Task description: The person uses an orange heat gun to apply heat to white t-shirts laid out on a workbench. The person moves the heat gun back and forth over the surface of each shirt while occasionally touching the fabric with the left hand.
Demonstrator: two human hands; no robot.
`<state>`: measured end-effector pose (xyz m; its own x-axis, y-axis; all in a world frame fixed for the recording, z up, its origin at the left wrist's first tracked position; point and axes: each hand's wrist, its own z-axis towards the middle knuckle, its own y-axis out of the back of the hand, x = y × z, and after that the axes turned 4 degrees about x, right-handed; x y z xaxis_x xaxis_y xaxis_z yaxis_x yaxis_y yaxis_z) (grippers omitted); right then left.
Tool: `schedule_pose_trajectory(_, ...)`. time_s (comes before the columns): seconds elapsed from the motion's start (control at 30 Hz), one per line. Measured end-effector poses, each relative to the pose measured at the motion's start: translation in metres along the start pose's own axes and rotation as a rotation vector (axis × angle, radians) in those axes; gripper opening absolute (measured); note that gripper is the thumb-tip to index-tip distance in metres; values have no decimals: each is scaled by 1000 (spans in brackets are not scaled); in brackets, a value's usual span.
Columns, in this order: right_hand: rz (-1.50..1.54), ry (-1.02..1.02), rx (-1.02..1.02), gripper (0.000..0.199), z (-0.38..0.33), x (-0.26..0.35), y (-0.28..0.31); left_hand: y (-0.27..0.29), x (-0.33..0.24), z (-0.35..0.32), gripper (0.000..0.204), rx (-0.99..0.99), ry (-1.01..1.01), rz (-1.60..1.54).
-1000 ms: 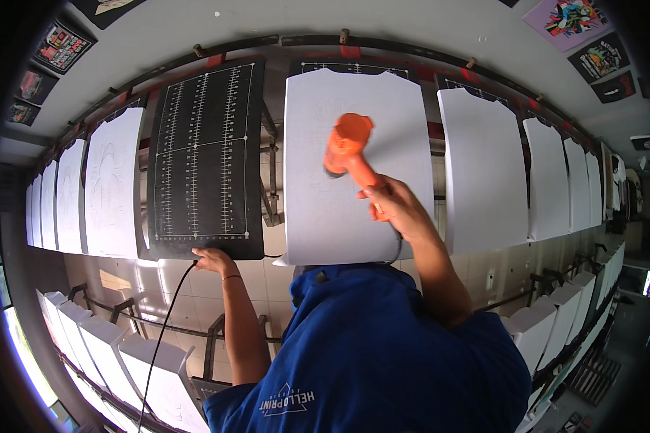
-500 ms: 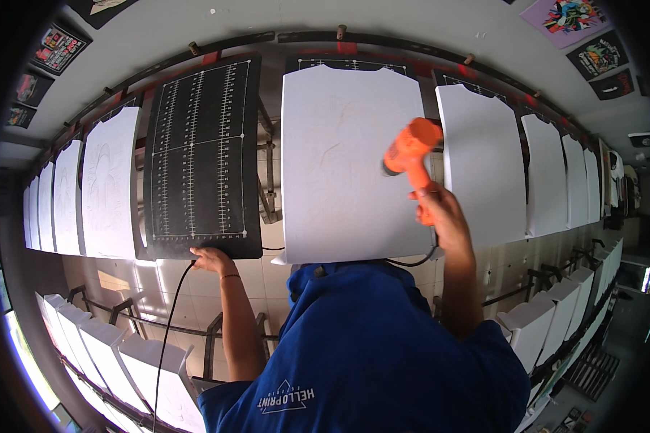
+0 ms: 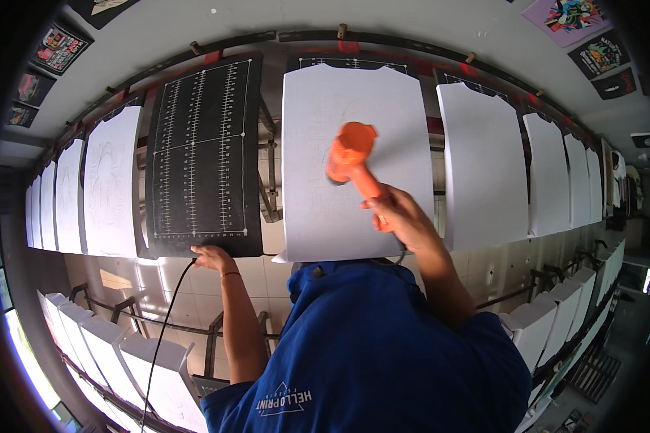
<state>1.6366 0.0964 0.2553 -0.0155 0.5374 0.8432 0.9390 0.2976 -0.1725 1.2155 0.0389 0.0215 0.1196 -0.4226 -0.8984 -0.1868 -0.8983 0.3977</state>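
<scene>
My right hand (image 3: 407,221) is wrapped round the handle of an orange heat gun (image 3: 354,144), tilted up and left. The gun is over the middle of a white T-shirt (image 3: 325,224) spread on a board, with faint outlines on its cloth. To the left, my left hand (image 3: 213,258) is at the near edge of a bare black board (image 3: 217,166) marked with white ruler lines. A black cable (image 3: 167,317) runs down from this hand, its fingers closed round it. Part of the cable is hidden behind the board and my body.
More boards with white shirts stand in the row, such as one on the right (image 3: 482,166) and one on the left (image 3: 110,187). Another row of white-covered boards (image 3: 159,361) is behind me, with dark metal frames. Printed pictures (image 3: 61,49) hang on the grey wall.
The heat gun has moved left with my right hand, from the right side of the shirt to its middle. My left hand stays at the black board's edge.
</scene>
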Motion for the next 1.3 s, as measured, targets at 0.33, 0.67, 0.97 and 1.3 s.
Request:
schedule_pose_trajectory(0.33,7,73,-517,41,-73,-12,71,1,17,11,72,9,-13,-56)
schedule_pose_trajectory(0.67,63,27,-14,41,-16,-7,-10,0,7,6,73,-5,12,-7)
schedule_pose_trajectory(0.97,-91,26,135,48,-3,3,-47,4,2,-1,67,-1,-47,-38)
schedule_pose_trajectory(1.3,-151,-87,268,47,-25,1,-39,3,4,0,64,-6,-45,-47)
